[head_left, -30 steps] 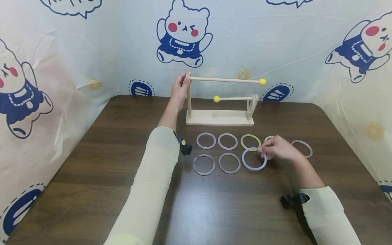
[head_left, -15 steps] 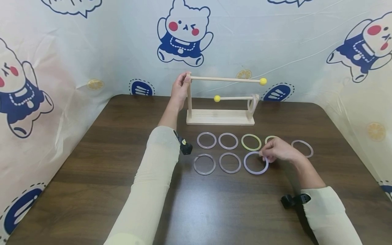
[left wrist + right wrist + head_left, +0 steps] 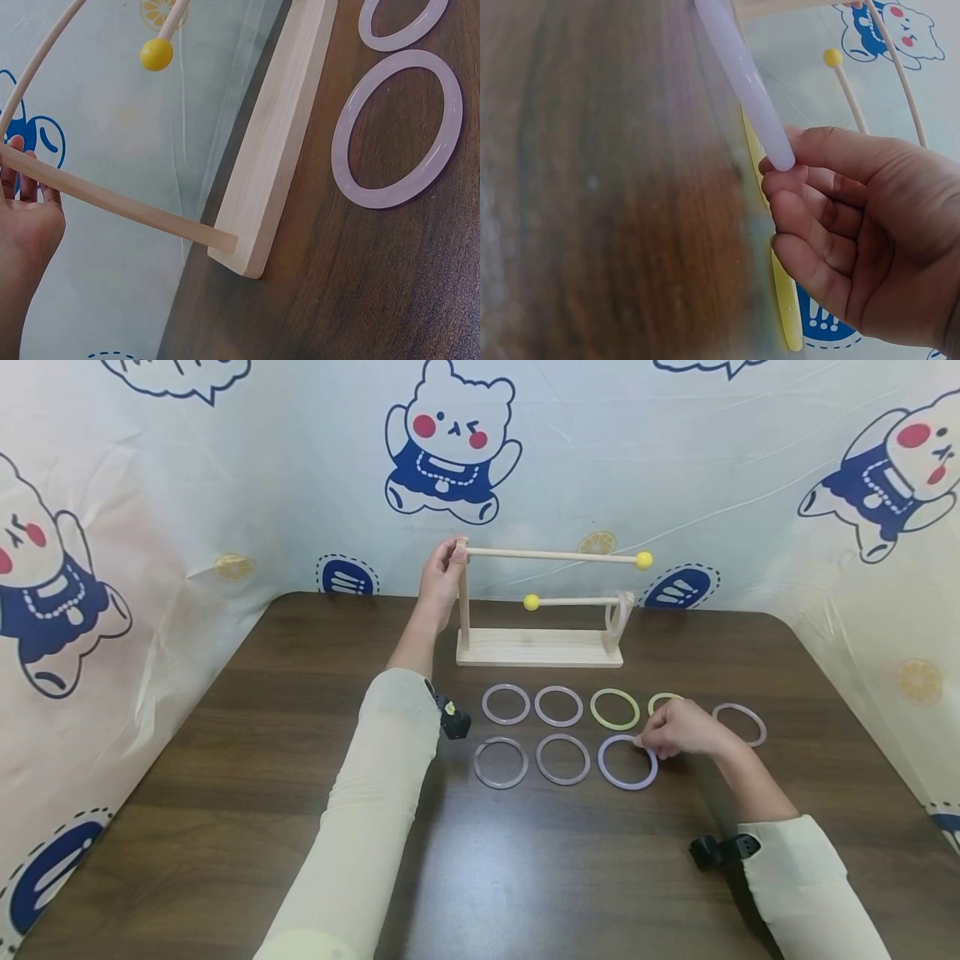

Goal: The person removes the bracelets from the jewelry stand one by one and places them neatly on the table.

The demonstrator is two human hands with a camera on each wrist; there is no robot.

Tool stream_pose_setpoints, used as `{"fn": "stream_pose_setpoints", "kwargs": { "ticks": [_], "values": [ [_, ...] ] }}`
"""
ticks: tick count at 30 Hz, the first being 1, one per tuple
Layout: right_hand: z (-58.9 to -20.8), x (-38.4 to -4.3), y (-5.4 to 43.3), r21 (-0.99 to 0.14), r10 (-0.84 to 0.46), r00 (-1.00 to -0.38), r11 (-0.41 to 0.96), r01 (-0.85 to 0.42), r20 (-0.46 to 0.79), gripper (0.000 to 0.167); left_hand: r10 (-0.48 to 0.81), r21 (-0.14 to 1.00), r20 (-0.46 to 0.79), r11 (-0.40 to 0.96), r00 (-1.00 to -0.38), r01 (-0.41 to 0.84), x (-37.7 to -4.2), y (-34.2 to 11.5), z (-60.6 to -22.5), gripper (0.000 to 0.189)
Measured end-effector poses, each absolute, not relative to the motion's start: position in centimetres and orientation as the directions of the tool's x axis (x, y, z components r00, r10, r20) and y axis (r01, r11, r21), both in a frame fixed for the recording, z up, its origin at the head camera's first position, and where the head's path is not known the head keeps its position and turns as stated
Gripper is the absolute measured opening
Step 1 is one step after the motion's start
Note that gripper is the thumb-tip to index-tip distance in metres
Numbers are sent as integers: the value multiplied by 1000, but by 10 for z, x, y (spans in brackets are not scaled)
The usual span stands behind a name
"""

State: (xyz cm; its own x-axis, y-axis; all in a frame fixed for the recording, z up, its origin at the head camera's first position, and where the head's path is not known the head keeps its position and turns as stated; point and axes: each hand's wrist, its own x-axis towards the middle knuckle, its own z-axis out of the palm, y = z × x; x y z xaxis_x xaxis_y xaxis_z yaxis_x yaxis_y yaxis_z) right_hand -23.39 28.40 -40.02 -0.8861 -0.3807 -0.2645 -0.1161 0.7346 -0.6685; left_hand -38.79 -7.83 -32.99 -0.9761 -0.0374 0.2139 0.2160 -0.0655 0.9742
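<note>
At the back of the table, my left hand (image 3: 441,578) grips the top of the left post of a wooden stand (image 3: 540,648). Two rods with yellow ball ends reach out from the stand's posts, and a pale ring (image 3: 609,617) hangs at the right post, round the lower rod. My right hand (image 3: 684,728) pinches the right edge of a purple ring (image 3: 628,786) between thumb and index finger. The right wrist view shows that pinch on the ring (image 3: 746,82) up close. This ring appears to lie flat or nearly flat at the tabletop.
Beside the purple ring lie two pale rings (image 3: 562,783) in the front row. Behind are two lilac rings (image 3: 506,722), a yellow ring (image 3: 615,727) and another yellow ring (image 3: 663,696) partly hidden by my right hand. One pale ring (image 3: 762,732) lies further right.
The purple ring has come down in my right hand, slightly towards me and to the right, off its overlap with the yellow ring. My left hand stays on the post.
</note>
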Motion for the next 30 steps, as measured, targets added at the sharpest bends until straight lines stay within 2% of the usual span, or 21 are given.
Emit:
{"fn": "stream_pose_setpoints", "kwargs": {
  "ticks": [10, 30],
  "values": [
    [-406, -235, 284, -619, -359, -898, 774, -133, -255, 20, -39, 974, 213, -63, -976, 216, -387, -78, -330, 41],
    [-404, -238, 285, -654, -303, -925, 752, -83, -231, 22, -18, 979, 191, -65, -981, 192, -370, -78, -316, 39]
  ]
}}
